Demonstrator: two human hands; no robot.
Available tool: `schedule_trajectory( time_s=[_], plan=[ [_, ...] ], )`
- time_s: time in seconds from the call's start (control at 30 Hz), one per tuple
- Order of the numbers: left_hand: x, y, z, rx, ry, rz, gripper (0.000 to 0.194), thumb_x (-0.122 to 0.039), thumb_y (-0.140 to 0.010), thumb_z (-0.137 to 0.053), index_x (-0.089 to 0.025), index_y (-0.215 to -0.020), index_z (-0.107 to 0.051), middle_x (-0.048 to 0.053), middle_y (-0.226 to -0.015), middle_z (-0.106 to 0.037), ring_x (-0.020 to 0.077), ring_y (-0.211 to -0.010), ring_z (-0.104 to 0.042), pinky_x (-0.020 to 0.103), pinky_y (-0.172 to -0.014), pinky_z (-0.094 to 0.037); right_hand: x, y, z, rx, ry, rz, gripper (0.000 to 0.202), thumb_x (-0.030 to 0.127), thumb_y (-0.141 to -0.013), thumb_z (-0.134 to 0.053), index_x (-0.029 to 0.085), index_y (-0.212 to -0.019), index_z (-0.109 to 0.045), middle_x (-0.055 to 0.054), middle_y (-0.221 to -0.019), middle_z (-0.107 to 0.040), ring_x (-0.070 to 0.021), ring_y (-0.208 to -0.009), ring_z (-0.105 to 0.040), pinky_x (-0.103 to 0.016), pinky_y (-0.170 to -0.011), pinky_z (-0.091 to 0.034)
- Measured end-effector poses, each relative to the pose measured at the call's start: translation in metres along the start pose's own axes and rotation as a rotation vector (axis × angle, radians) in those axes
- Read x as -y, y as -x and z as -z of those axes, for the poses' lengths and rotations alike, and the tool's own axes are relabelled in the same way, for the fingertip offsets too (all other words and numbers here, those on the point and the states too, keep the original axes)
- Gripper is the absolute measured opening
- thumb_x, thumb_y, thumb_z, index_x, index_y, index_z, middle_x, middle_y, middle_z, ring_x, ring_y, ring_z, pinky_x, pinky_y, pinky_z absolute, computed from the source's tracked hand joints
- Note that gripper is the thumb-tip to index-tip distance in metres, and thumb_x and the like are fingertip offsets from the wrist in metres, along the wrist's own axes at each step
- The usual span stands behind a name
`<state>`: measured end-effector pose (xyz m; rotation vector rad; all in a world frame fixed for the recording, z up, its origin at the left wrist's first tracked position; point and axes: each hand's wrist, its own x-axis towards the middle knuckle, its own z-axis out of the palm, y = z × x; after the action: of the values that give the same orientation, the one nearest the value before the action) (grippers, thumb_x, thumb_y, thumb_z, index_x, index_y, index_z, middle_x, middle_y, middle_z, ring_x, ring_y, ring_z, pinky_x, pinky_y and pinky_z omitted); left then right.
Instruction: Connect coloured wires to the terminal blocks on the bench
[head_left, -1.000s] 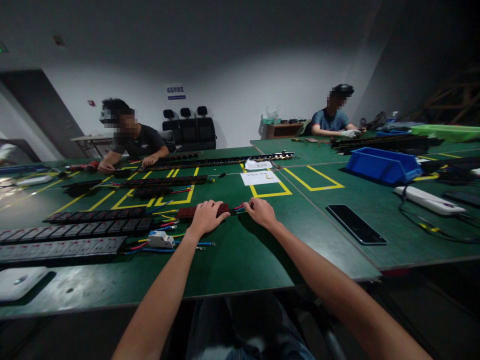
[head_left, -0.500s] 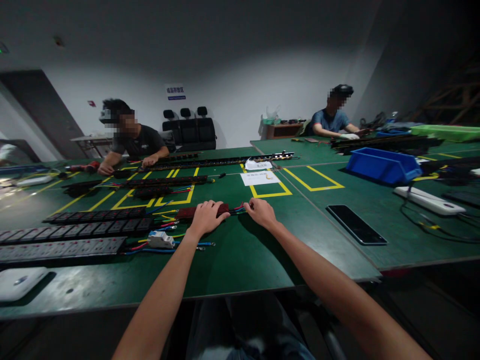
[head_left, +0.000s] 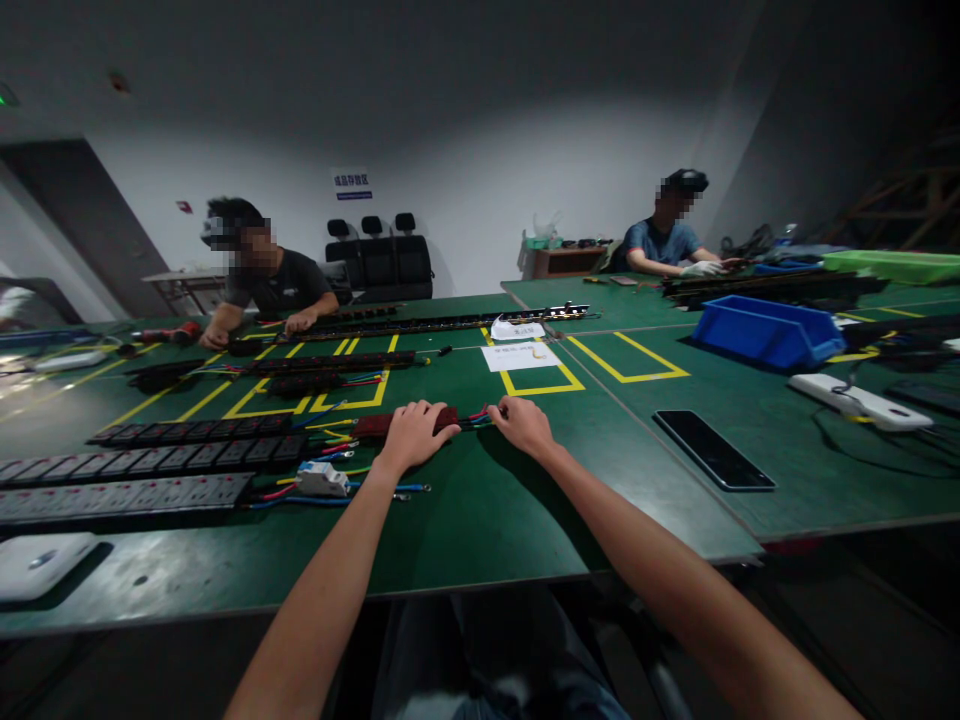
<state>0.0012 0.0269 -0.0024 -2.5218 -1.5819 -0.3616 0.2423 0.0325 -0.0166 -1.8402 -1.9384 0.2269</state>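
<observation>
My left hand (head_left: 411,437) lies over a dark red strip-shaped piece (head_left: 369,427) on the green table, its fingers curled across the top and its thumb pointing right. Coloured wires (head_left: 474,420) come out of the strip's right end. My right hand (head_left: 523,422) pinches the ends of these wires; the tips are hidden behind the fingers. Left of my hands, several power strips (head_left: 142,460) lie side by side, their wires pointing toward me. A white circuit breaker (head_left: 322,478) sits among those wires, close to my left forearm.
A black phone (head_left: 712,450) lies right of my right forearm. Beyond it are a white device (head_left: 859,400) with a cable and a blue bin (head_left: 766,332). Paper sheets (head_left: 519,357) lie ahead. Two people work across the table, left (head_left: 281,280) and right (head_left: 660,245).
My two hands keep almost the same place and grip. Across the table on the right, the other person's gloved hand has shifted slightly.
</observation>
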Motion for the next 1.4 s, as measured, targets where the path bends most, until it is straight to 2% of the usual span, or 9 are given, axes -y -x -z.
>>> schedule_trajectory(
  time_s=[1.4],
  plan=[
    [-0.0007,0.0006,0.0003,0.005,-0.018,0.006,0.069,-0.071,-0.099,-0.035,-0.02,-0.14,-0.058,0.015,-0.123,-0.066,0.0309,-0.112,-0.06,0.042,-0.094,-0.043,0.0007,-0.0021,0.0012,0.031,0.021,-0.01,0.029,0.047,-0.1,-0.054,0.023,-0.094,-0.069,-0.007,-0.096,-0.073,-0.0197,-0.085,-0.066,-0.026,-0.063,-0.035]
  ],
)
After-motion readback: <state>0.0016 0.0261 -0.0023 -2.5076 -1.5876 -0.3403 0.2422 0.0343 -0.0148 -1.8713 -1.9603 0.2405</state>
